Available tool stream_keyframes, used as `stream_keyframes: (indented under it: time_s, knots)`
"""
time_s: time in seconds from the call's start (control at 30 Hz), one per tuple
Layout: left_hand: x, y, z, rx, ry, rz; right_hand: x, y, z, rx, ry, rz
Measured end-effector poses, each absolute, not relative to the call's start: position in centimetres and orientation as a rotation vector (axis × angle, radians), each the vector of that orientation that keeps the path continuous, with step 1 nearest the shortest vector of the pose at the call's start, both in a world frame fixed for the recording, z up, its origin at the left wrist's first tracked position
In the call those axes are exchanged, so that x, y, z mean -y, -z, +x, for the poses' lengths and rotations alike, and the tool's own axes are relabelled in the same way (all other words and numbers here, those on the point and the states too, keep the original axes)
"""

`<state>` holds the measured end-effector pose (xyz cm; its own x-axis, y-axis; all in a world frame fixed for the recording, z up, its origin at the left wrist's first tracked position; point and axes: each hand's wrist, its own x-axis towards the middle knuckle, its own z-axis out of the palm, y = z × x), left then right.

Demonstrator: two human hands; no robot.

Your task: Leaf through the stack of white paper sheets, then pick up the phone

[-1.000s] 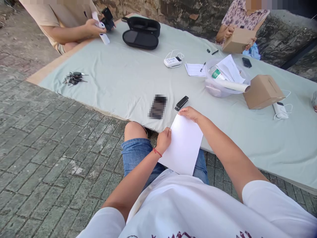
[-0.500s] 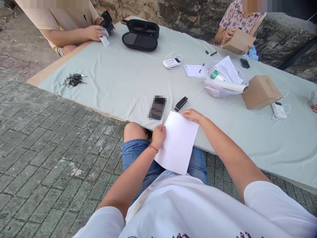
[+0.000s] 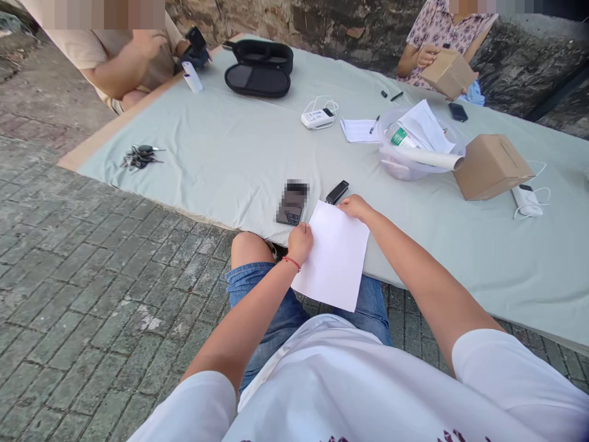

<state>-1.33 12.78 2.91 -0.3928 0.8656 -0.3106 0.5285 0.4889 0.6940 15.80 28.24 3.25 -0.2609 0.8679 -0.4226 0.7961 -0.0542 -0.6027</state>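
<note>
The left hand [image 3: 300, 242] was pinching the white paper [image 3: 332, 261] at its left edge, the right hand [image 3: 358, 207] at its top edge. The paper was above the denim shorts [image 3: 370, 304]; beyond it, on the covered table [image 3: 221, 159], lay a black stapler [image 3: 338, 191] and a dark phone [image 3: 293, 205].

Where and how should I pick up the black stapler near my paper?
Probably across the middle of the black stapler, from above and the right: it lies slim and slanted, far end pointing away rightward, near end by the top edge of the paper. Your right hand is nearest.
</note>
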Motion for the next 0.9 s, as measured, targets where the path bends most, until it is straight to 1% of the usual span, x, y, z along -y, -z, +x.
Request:
stream_keyframes:
  time_s: [0.13,0.33,0.43,0.5,0.57,0.67,0.8,0.9]
  knots:
    - [-14.0,-2.9,-1.3,-2.071,-0.583,1.179,-28.9,-3.3,15.9,2.056,-1.241,-1.942]
    - [-15.3,-2.5,-1.1,-2.048,-0.512,1.273,-28.8,-3.8,16.8,2.062,-1.165,-2.016]
    - [-15.6,-2.2,-1.2,-2.041,-0.508,1.260,-28.8,-4.6,16.6,2.101,-0.925,-2.037]
    - [-15.6,-2.0,-1.3,-2.041,-0.515,1.257,-29.2,-5.3,15.9,2.106,-0.690,-1.984]
    - [-15.6,-1.8,-1.4,-2.035,-0.525,1.267,-29.9,-5.8,14.7,2.109,-0.560,-1.894]
    - [-15.5,-1.9,-1.5,-2.014,-0.517,1.297,-31.2,-5.8,12.4,2.161,-0.585,-1.844]
    - [-15.4,-2.2,-1.5,-1.984,-0.470,1.335,-32.5,-4.6,10.0,2.258,-0.721,-1.946]
    - [-15.4,-2.4,-1.6,-1.980,-0.436,1.364,-32.8,-3.8,9.4,2.364,-0.735,-1.920]
